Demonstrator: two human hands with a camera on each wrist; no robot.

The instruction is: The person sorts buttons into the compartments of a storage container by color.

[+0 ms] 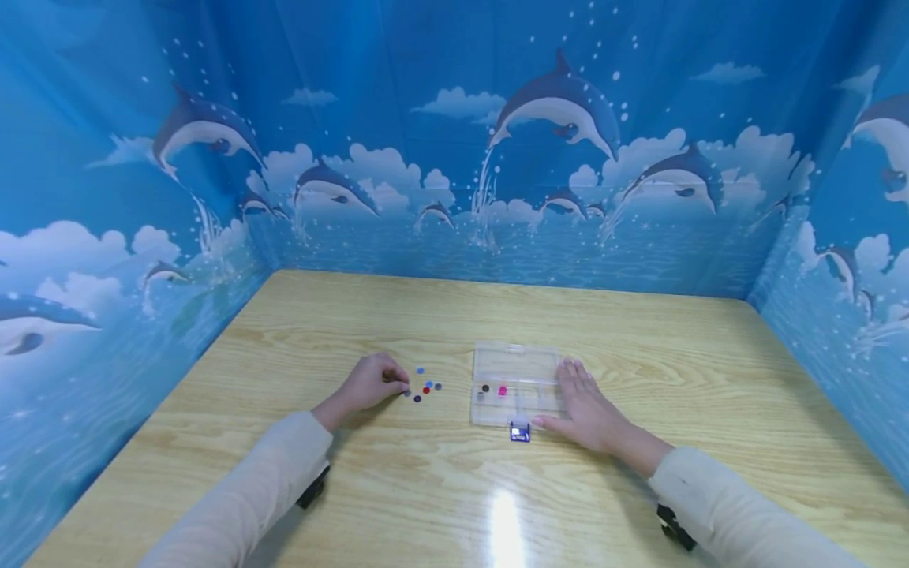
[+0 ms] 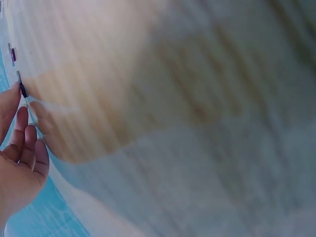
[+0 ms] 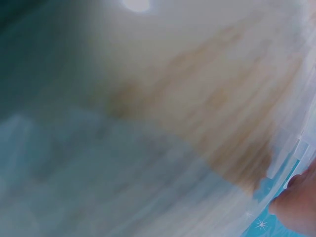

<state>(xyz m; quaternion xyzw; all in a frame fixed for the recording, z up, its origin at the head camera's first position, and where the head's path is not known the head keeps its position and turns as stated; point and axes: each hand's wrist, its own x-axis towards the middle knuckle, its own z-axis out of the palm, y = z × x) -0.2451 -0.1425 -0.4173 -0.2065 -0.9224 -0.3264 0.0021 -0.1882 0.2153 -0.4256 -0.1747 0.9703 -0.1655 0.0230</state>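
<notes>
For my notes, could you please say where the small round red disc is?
In the head view, the red disc lies left of the transparent plastic box, beside a small round blue disc.

The table point(image 1: 440, 465) is pale yellow wood with wavy lines. Behind the table hangs a big blue cloth point(image 1: 398, 71). More cloth point(image 1: 92, 197) stands on the table's left and right. Leaping dolphins point(image 1: 561, 99), puffy white clouds point(image 1: 387, 170) and water point(image 1: 398, 244) cover it. A bright white shine point(image 1: 506, 528) sits on the table's near part.
</notes>
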